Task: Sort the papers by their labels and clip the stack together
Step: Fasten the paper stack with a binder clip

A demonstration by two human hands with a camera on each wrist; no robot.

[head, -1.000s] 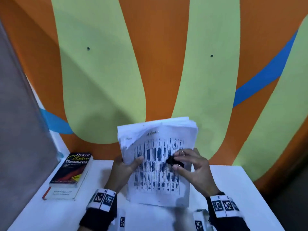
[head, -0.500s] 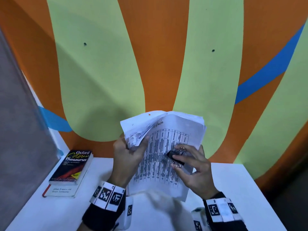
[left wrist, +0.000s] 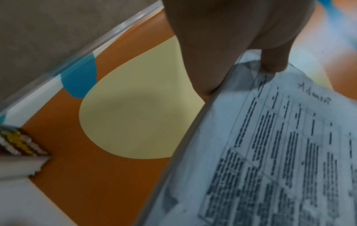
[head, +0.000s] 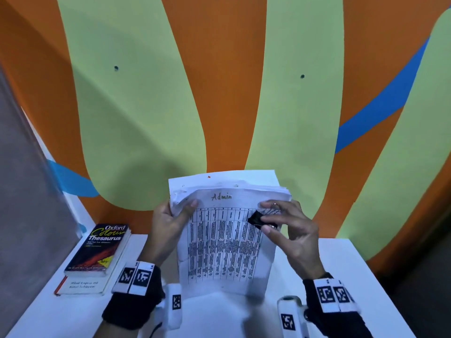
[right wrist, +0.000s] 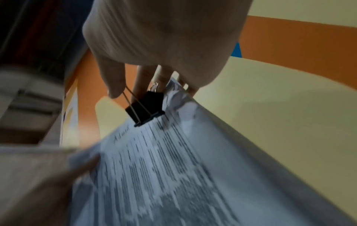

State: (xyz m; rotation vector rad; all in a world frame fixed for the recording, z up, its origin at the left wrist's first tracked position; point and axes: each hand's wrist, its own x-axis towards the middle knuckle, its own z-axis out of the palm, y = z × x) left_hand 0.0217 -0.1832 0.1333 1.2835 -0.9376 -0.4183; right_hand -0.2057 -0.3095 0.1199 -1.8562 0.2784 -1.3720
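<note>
A stack of printed papers (head: 224, 242) stands upright above the white table, its top sheet labelled "Admin". My left hand (head: 170, 228) grips the stack's upper left corner, thumb on the front. My right hand (head: 288, 230) pinches a black binder clip (head: 256, 219) against the stack's upper right edge. In the right wrist view the black binder clip (right wrist: 145, 106) hangs from thumb and finger by its wire handles beside the papers (right wrist: 164, 168). In the left wrist view my thumb presses the papers (left wrist: 270, 145) near the corner.
Two stacked books, the upper an Oxford thesaurus (head: 100, 250), lie at the table's (head: 341, 264) left rear. An orange, green and blue painted wall (head: 219, 93) rises right behind the table. A grey partition (head: 24, 191) stands to the left.
The stack has been squared up and faces me more flatly, with the "Admin" label showing again. My right hand has carried the clip up toward the stack's upper right edge.
</note>
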